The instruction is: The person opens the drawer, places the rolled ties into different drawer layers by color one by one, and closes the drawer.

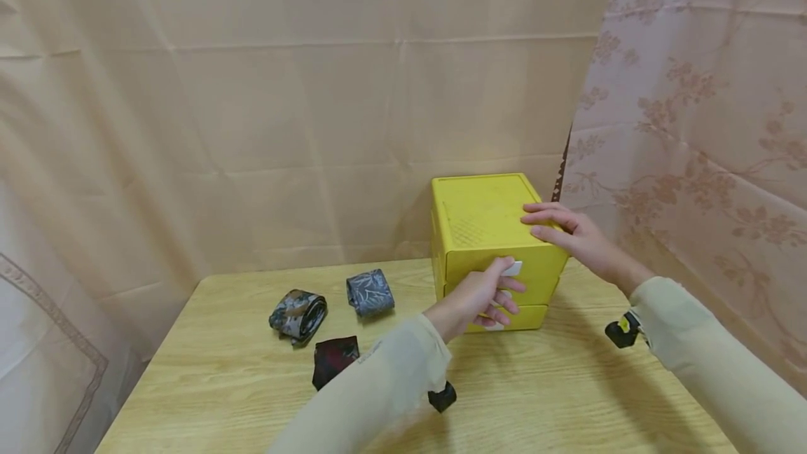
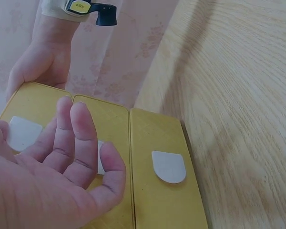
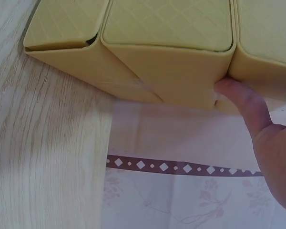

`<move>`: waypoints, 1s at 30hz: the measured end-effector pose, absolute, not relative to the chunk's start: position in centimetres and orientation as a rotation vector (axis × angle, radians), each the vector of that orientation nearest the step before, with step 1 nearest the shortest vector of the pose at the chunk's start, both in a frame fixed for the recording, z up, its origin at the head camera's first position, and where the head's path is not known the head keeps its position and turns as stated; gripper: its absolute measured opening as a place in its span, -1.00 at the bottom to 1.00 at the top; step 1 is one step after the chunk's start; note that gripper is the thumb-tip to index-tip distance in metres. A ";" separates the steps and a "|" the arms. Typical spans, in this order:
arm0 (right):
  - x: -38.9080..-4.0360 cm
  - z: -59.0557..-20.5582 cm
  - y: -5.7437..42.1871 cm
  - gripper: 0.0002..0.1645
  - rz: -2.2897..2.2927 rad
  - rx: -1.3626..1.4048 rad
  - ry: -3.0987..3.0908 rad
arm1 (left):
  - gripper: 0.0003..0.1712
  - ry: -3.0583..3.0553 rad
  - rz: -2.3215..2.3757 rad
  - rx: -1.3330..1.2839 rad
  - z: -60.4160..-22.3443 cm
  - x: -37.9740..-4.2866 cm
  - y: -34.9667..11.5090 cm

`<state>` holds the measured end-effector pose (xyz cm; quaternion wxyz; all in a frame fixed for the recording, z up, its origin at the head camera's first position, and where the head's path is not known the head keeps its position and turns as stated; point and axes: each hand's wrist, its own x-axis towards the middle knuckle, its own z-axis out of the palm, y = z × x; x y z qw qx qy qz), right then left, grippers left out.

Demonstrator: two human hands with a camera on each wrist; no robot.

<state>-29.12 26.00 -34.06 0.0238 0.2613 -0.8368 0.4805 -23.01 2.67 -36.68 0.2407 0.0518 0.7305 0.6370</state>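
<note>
Nearest the camera, the left sleeve [image 1: 391, 384] crosses the desk [image 1: 202, 370]. At left lies a brown-grey roll [image 1: 298, 316]; next, a dark red roll [image 1: 332, 357], partly covered by the sleeve; then a grey roll [image 1: 370, 293], apart from both. Left hand [image 1: 474, 294]: thumb at the top white tab [image 1: 515, 269], other fingers loosely bent; whether it pinches the tab cannot be told. Yellow drawers [image 1: 485, 202] stand upright at the desk's rear right. Right hand [image 1: 578, 235]: fingers extended, resting on their top right edge.
</note>
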 end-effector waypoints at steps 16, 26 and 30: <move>-29.9 -34.1 25.9 -0.61 1.509 0.794 -2.616 | -0.23 2.018 1.726 0.139 -36.6 -22.8 2.5; -30.2 -33.5 26.1 -0.56 1.498 0.821 -2.691 | -0.24 2.001 1.744 0.141 -36.7 -22.7 2.4; -30.1 -33.4 26.5 -0.53 1.494 0.825 -2.725 | -0.26 1.994 1.727 0.153 -36.7 -22.5 2.5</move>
